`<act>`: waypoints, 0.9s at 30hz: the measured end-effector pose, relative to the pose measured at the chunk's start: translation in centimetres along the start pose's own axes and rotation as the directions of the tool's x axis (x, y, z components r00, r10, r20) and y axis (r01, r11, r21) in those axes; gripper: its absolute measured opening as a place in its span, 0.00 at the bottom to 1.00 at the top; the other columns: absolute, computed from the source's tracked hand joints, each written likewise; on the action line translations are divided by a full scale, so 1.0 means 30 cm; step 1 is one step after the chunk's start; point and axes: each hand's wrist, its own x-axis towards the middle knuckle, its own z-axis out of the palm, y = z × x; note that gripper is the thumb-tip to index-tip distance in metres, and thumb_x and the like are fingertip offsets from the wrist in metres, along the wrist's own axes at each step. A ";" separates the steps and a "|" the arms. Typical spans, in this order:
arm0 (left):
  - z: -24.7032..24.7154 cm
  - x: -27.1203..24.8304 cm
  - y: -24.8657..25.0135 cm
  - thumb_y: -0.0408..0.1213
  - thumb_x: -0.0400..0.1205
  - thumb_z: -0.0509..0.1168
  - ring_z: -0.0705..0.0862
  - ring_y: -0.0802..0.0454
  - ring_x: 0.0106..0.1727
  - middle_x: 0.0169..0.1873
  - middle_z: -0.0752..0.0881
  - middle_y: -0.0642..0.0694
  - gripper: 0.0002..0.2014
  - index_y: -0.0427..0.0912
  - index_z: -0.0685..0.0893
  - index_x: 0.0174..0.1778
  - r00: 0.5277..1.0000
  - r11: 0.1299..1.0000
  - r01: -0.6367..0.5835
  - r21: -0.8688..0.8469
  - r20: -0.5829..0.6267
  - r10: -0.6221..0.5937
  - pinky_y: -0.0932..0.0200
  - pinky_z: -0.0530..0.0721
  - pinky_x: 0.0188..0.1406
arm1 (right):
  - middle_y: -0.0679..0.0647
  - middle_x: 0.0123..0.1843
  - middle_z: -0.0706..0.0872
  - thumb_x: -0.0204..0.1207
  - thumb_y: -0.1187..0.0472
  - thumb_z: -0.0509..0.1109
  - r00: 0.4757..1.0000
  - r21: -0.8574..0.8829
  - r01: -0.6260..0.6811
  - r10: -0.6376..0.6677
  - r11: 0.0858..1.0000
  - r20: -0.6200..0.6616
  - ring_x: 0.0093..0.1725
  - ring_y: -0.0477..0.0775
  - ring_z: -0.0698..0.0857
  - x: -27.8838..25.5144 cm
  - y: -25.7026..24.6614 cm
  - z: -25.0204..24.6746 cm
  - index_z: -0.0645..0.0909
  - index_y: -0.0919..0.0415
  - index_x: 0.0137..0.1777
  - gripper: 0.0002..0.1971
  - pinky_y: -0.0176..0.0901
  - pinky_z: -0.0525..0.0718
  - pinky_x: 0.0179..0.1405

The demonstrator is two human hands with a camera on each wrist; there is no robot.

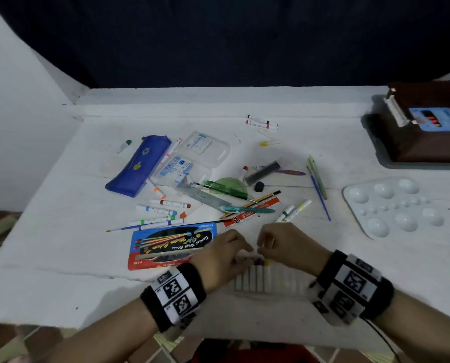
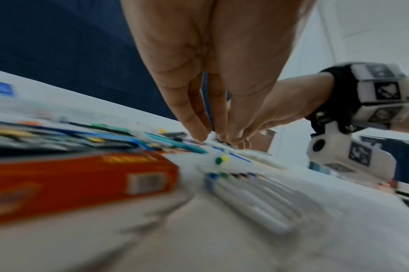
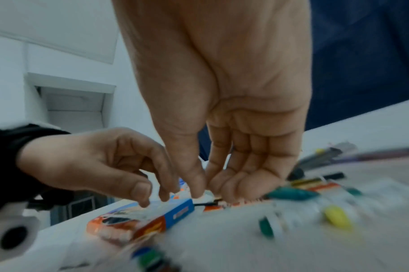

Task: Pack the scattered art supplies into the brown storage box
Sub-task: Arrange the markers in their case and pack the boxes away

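A white tray of paint tubes (image 1: 271, 281) lies near the table's front edge, its coloured caps pointing away from me. Both hands hover over the cap end. My left hand (image 1: 244, 255) has loosely curled fingers pointing down, and nothing shows in them in the right wrist view (image 3: 157, 195). My right hand (image 1: 261, 247) brings thumb and fingertips (image 3: 196, 191) together just above the caps; whether they pinch anything is hidden. A red-and-blue water colour box (image 1: 171, 244) lies just left of the hands. The brown storage box (image 1: 428, 127) stands open at the far right.
Markers, pens, brushes, rulers and a green protractor (image 1: 226, 186) are scattered across the middle. A blue pencil case (image 1: 137, 166) and a clear plastic case (image 1: 192, 161) lie at the left. A white palette (image 1: 391, 205) sits at the right, in front of the box.
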 end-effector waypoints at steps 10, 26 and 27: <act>-0.326 -0.142 -0.365 0.30 0.78 0.68 0.85 0.46 0.48 0.47 0.88 0.41 0.07 0.39 0.87 0.49 0.883 0.914 0.403 0.042 -0.282 -0.376 0.66 0.75 0.50 | 0.59 0.61 0.85 0.80 0.70 0.61 0.973 -0.099 0.229 -0.227 0.968 0.032 0.60 0.56 0.83 0.401 -0.260 0.088 0.82 0.64 0.64 0.15 0.44 0.79 0.57; -0.449 -0.013 -0.599 0.24 0.78 0.64 0.83 0.46 0.50 0.52 0.82 0.40 0.14 0.40 0.87 0.56 0.929 0.934 0.341 0.109 -0.193 -0.317 0.53 0.81 0.58 | 0.54 0.55 0.84 0.78 0.56 0.67 0.978 -0.335 0.185 -0.206 0.924 -0.028 0.54 0.54 0.83 0.472 -0.280 0.130 0.86 0.61 0.50 0.10 0.50 0.83 0.52; -0.454 0.009 -0.601 0.24 0.77 0.65 0.82 0.46 0.51 0.52 0.82 0.39 0.14 0.40 0.87 0.55 0.944 0.937 0.318 0.142 -0.143 -0.298 0.53 0.81 0.57 | 0.55 0.55 0.84 0.79 0.57 0.67 0.984 -0.322 0.154 -0.175 0.934 -0.040 0.53 0.55 0.83 0.472 -0.269 0.123 0.85 0.61 0.51 0.09 0.50 0.83 0.51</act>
